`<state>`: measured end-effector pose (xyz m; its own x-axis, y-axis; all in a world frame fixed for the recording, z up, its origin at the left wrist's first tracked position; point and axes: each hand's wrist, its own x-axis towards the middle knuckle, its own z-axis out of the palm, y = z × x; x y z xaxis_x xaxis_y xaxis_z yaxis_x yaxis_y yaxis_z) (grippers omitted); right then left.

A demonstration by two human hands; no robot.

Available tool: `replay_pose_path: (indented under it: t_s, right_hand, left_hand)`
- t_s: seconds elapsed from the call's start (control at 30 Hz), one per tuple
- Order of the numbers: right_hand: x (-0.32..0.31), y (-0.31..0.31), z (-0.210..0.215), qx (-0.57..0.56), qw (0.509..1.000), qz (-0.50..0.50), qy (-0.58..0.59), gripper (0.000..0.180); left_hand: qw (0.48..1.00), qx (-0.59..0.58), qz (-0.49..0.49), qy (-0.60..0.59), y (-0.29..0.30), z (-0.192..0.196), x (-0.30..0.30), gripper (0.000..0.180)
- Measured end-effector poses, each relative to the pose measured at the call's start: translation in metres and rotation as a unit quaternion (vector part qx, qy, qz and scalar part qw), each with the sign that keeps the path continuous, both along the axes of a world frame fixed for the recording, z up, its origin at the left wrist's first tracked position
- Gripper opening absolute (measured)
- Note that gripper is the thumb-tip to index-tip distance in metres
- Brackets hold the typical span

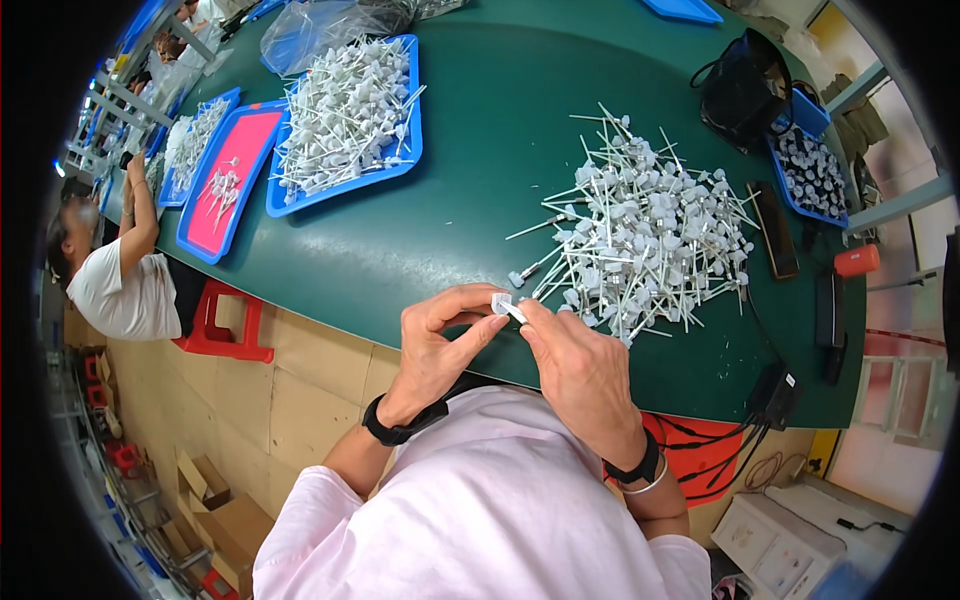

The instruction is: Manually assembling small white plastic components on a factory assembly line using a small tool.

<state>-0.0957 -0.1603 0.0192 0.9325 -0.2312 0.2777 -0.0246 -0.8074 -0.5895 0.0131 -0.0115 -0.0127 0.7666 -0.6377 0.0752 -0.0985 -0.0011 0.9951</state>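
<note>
A small white plastic piece point(503, 303) with a thin stem sits between both hands, just above the near edge of the green desk point(480, 150). The left hand point(437, 345) pinches its upper end, with the fingers point(470, 297) closed together on it. The right hand point(578, 368) holds the other end, and its fingers point(532, 315) are also clamped on the piece. Both wrists wear a dark band, and the sleeves are light pink.

Just beyond the hands, on the right part of the desk, lies a big loose pile of white stick parts point(645, 230), near the right hand but not touching it. Farther away, on the left part, a blue tray point(410, 120) is full of the same white parts. Beside it stands another blue tray with a pink bottom point(235, 170), which carries only a few pieces. On the far right there is a black bag point(745, 90), a small blue tray with white caps point(812, 170) and an orange cylinder point(857, 260). Black cables point(740, 440) hang over the near right edge. At the left another person point(115, 280) in a white shirt sits next to a red stool point(225, 320).
</note>
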Motion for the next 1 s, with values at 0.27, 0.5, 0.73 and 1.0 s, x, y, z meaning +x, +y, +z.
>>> replay_pose_path:
  t_s: [0.27,0.5,0.73,1.0]
  right_hand:
    - [-0.0005,0.0018,-0.0034,0.020,1.000,-0.006,0.002,0.024]
    - [0.0001,0.0020,-0.0049,0.018,1.000,-0.005,-0.009,0.024]
    - [-0.0001,0.0020,-0.0035,0.023,1.000,-0.008,-0.007,0.025]
    - [-0.0015,0.0020,-0.0024,0.021,1.000,-0.010,0.004,0.027]
  left_hand:
    - [0.998,0.008,0.021,-0.053,-0.0005,-0.0024,-0.0019,0.020]
    - [0.998,0.008,0.022,-0.056,-0.0003,-0.0027,-0.0021,0.020]
    - [0.998,0.009,0.025,-0.059,-0.0007,-0.0029,-0.0030,0.021]
    - [0.998,0.010,0.021,-0.061,-0.0015,-0.0029,-0.0031,0.021]
